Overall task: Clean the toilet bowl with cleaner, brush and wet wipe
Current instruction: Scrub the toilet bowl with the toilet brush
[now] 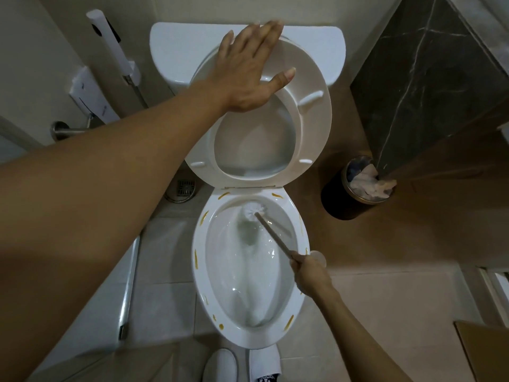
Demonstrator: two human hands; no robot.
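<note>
I keep the left hand (249, 70) flat, fingers straight, against the raised seat (311, 128) so it cannot drop onto the toilet bowl (199, 255). My right hand (309, 271) is clamped around the brush (271, 232) handle, angling the white head under the rear rim to scrub there.

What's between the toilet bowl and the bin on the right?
Head view: only bare brown floor separates the bowl from the bin. The right hand holding the brush sits nearer, over the bowl's rim.
</note>
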